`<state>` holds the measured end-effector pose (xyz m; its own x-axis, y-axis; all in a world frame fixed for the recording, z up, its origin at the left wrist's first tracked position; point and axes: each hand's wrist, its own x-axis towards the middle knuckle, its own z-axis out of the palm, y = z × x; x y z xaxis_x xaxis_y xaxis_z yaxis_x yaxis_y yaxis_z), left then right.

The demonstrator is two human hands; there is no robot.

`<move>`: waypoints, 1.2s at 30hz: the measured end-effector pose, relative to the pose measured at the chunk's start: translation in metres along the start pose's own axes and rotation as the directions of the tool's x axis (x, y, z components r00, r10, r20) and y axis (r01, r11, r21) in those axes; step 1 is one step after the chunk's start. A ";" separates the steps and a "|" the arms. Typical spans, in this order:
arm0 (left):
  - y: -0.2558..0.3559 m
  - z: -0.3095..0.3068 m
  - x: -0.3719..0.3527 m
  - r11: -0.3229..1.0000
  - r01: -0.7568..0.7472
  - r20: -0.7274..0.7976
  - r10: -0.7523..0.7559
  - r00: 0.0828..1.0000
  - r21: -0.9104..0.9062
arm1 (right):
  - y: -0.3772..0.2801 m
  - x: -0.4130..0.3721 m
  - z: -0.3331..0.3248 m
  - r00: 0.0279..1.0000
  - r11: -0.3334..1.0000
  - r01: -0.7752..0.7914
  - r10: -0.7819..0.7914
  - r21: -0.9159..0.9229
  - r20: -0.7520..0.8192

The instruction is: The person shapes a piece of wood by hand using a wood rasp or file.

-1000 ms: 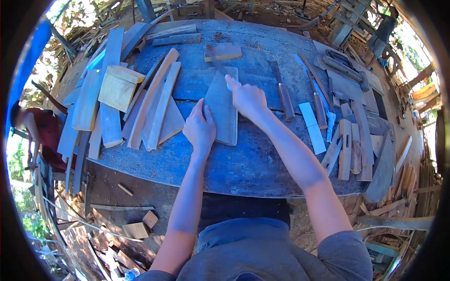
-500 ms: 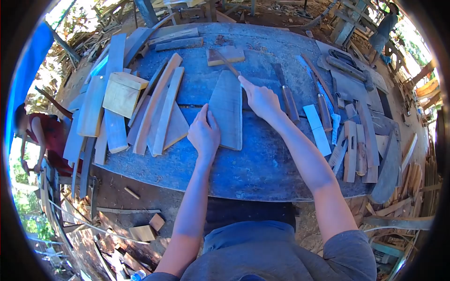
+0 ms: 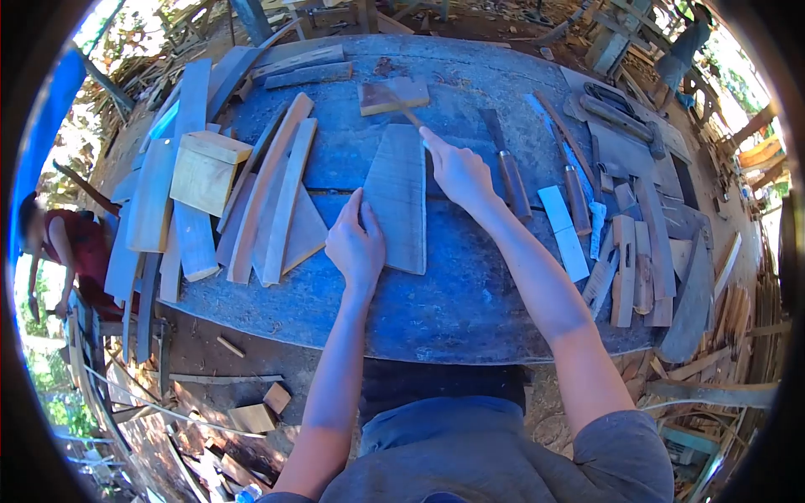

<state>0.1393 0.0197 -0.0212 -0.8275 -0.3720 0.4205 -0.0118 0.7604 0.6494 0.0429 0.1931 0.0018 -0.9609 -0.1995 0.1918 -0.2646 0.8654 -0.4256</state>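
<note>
A tapered wooden board (image 3: 398, 205) lies on the blue worktable, its narrow end away from me. My left hand (image 3: 355, 247) is at the board's left edge, fingers closed against it and thumb toward its face. My right hand (image 3: 459, 174) is wrapped round a long slim tool (image 3: 408, 111) just beyond the board's upper right corner. The tool slants up and left, overlapping a small wood block (image 3: 392, 96) in this view; its grip is hidden in my fingers. Right of that hand lies a chisel (image 3: 513, 184) with a wooden handle.
Wooden strips (image 3: 267, 193) and a pale block (image 3: 210, 172) are piled on the left. A white-and-blue block (image 3: 563, 230), another wooden handle (image 3: 577, 201), and a wooden plane-like piece (image 3: 623, 268) lie right. A person in red (image 3: 75, 251) is beyond the left edge; another person (image 3: 683, 54) stands far right.
The whole view has shifted slightly to the left. Both hands keep nearly the same places at the board, with the tool still in the right one. The person at the left has moved an arm.
</note>
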 end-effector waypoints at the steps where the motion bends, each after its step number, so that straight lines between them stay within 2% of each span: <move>1: -0.001 -0.001 -0.001 1.000 0.000 -0.005 0.000 1.000 0.001 | -0.001 0.005 0.001 0.998 0.998 -0.061 0.061 -0.016 0.011; 4: -0.003 0.005 -0.001 0.999 0.038 -0.002 -0.038 0.999 -0.016 | 0.009 -0.042 0.001 1.000 0.999 -0.005 0.005 -0.041 -0.001; 5: -0.004 0.005 -0.002 1.000 -0.009 -0.037 0.009 0.999 -0.007 | 0.003 -0.065 -0.005 1.000 0.999 -0.014 0.014 -0.043 0.002; 7: -0.005 0.005 -0.003 0.998 -0.062 -0.061 0.062 0.996 0.002 | -0.013 -0.099 -0.027 0.969 0.997 -0.072 0.079 -0.038 0.235; 8: -0.005 0.004 -0.002 0.999 -0.047 -0.042 0.046 0.998 -0.019 | -0.010 -0.095 -0.025 0.968 0.996 -0.080 0.087 -0.038 0.234; 10: -0.004 0.003 -0.001 0.998 -0.046 -0.028 0.044 0.999 -0.039 | 0.001 -0.073 -0.019 0.998 0.998 0.032 -0.028 -0.063 0.064; 13: -0.005 0.004 -0.001 0.997 -0.066 -0.049 0.064 0.997 -0.039 | 0.015 -0.014 0.002 0.999 0.995 -0.043 0.041 -0.087 -0.026; 16: -0.004 0.000 -0.001 0.995 -0.098 -0.054 0.098 0.994 0.000 | 0.014 -0.031 0.019 0.999 0.991 0.006 -0.010 -0.136 -0.030; 17: -0.003 0.000 -0.001 0.996 -0.092 -0.058 0.092 0.994 0.002 | 0.008 -0.048 0.004 0.998 0.997 -0.044 0.047 -0.066 0.040; 18: -0.002 0.001 -0.003 0.997 -0.077 -0.056 0.077 0.995 0.003 | 0.021 -0.058 0.007 0.998 0.997 -0.037 0.040 -0.073 0.051; 20: -0.003 0.004 0.000 0.997 -0.067 -0.065 0.065 0.996 -0.029 | 0.049 -0.073 0.016 0.950 0.959 0.117 -0.033 0.259 -0.309; 23: -0.004 0.005 -0.002 0.996 -0.066 -0.058 0.063 0.996 -0.052 | 0.024 -0.084 -0.023 0.938 0.948 0.120 -0.011 0.295 -0.345; 24: -0.004 0.004 -0.002 0.997 -0.057 -0.058 0.055 0.997 -0.044 | 0.010 -0.092 -0.034 0.939 0.946 0.127 -0.018 0.297 -0.344; 25: -0.005 0.003 -0.002 0.998 -0.053 -0.064 0.051 0.997 -0.039 | -0.007 -0.108 -0.041 0.990 0.981 0.117 -0.103 0.156 -0.091; 26: -0.004 0.003 -0.003 0.997 -0.072 -0.070 0.069 0.995 -0.031 | -0.017 -0.115 -0.042 0.974 0.990 0.142 -0.142 0.011 0.174; 27: -0.004 0.004 -0.003 0.996 -0.091 -0.073 0.088 0.993 -0.026 | -0.016 -0.109 -0.035 0.974 0.990 0.144 -0.144 0.011 0.176; 29: -0.007 0.005 0.000 0.995 -0.065 -0.049 0.061 0.997 -0.072 | -0.003 -0.090 -0.013 0.988 0.988 0.155 -0.154 -0.029 0.033; 30: -0.007 0.005 -0.002 0.992 -0.041 -0.033 0.038 0.999 -0.116 | 0.000 -0.071 -0.008 0.988 0.988 0.150 -0.149 -0.027 0.045; 32: -0.006 0.003 -0.005 0.995 -0.041 -0.028 0.039 0.999 -0.090 | 0.002 -0.029 -0.001 0.998 0.997 0.044 -0.047 -0.070 -0.051; 36: -0.005 0.004 -0.003 0.997 -0.034 -0.038 0.032 0.999 -0.065 | -0.009 -0.054 -0.004 0.998 0.997 0.044 -0.046 -0.057 -0.041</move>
<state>0.1395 0.0194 -0.0284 -0.8057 -0.3676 0.4644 0.0528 0.7364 0.6745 0.0970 0.1983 -0.0010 -0.9435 -0.2203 0.2477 -0.3016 0.8805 -0.3658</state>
